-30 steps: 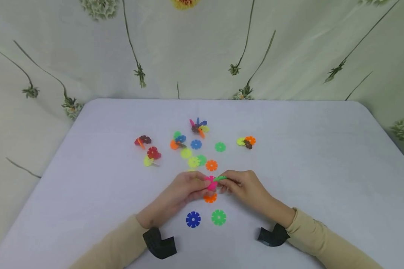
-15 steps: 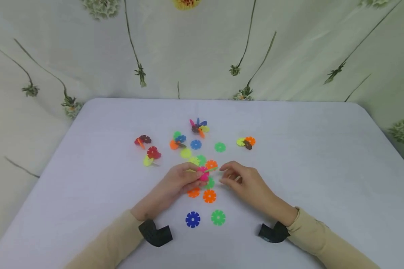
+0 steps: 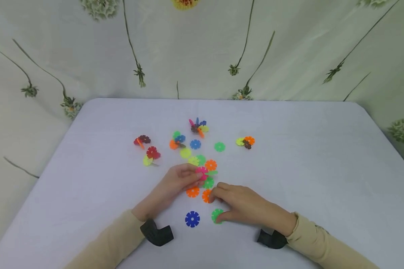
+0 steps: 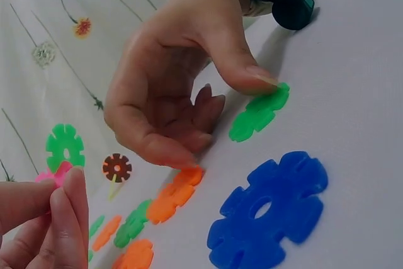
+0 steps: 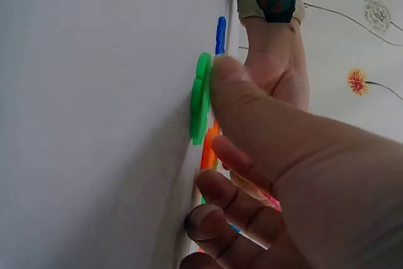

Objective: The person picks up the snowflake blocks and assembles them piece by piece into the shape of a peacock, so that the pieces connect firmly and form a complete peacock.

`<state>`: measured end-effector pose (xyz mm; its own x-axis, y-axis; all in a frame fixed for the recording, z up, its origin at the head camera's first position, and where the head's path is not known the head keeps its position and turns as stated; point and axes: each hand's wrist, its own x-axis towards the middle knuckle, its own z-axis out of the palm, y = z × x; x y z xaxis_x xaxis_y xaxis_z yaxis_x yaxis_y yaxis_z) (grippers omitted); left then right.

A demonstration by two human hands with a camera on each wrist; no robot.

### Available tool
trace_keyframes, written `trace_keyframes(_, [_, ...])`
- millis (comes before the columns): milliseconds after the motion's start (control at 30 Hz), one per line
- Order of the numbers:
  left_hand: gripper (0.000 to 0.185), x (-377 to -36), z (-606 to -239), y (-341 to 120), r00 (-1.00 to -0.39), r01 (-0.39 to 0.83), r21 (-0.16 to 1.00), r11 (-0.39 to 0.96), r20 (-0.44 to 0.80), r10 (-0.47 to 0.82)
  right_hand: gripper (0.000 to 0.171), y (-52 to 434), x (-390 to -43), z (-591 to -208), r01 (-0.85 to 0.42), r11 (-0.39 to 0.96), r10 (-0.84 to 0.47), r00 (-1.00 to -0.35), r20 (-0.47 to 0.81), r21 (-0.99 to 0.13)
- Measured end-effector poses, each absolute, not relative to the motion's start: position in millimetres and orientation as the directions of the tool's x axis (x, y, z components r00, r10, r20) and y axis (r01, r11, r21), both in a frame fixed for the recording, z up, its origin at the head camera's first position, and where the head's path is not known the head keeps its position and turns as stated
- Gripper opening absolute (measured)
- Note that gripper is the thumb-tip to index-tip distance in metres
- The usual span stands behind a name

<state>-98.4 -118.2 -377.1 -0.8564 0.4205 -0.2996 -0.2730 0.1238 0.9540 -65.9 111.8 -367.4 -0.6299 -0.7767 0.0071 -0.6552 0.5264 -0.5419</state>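
Note:
My left hand pinches a pink notched snowflake disc between thumb and fingers. A green notched disc is joined to the pink one, standing at an angle to it. My right hand is low over the table, thumb and fingers spread apart. Its thumb is at a flat green disc, seemingly touching its edge. The right fingertips reach an orange disc, partly covering it. A dark blue disc lies left of the green one, apart from both hands.
Beyond my hands lie loose discs, among them an orange disc, a light blue disc and a green disc. Several joined clusters stand farther back, including a multicoloured cluster and an orange, yellow and brown cluster. A white cloth covers the table.
My right hand has let go of the green disc joined to the pink one and moved down toward the near green disc. The left hand moved slightly left, still holding the pink disc.

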Motion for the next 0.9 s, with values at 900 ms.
trace_keyframes(900, [0.035,-95.4,-378.2,-114.1,-0.825,-0.262,0.947,0.185,-0.319,0.466,0.012,135.2,-80.7,-352.4,-0.410,0.224,-0.764,-0.637,0.102,-0.884])
